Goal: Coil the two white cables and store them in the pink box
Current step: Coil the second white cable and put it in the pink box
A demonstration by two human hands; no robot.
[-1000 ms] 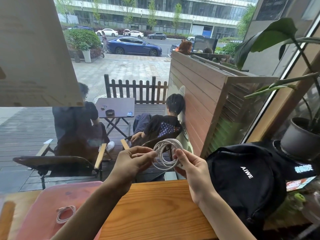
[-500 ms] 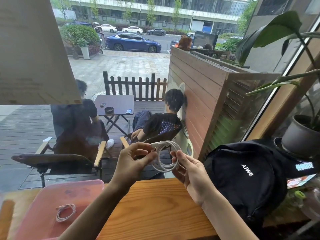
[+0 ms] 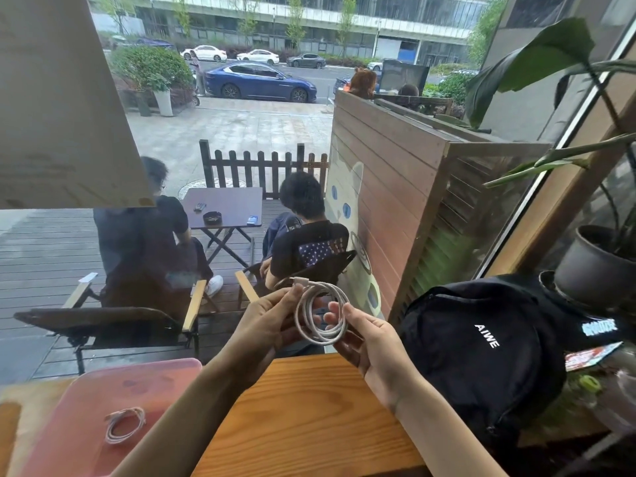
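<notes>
A white cable (image 3: 321,313) wound into a round coil of several loops hangs in the air above the far edge of the wooden table (image 3: 303,418). My left hand (image 3: 266,325) pinches its left side, with the plug end sticking up by the thumb. My right hand (image 3: 366,339) holds the coil's right and lower side with fingers partly spread. A second coiled white cable (image 3: 124,425) lies inside the pink box (image 3: 69,452) at the lower left of the table.
A black backpack (image 3: 481,352) lies right of my hands on the table. A potted plant (image 3: 592,266) stands at the far right by the window. Behind the glass, two people sit on a wooden deck.
The coil has tilted, and my hands have shifted their hold on it; the plug end now sticks up at the left thumb. The cable in the box has not moved.
</notes>
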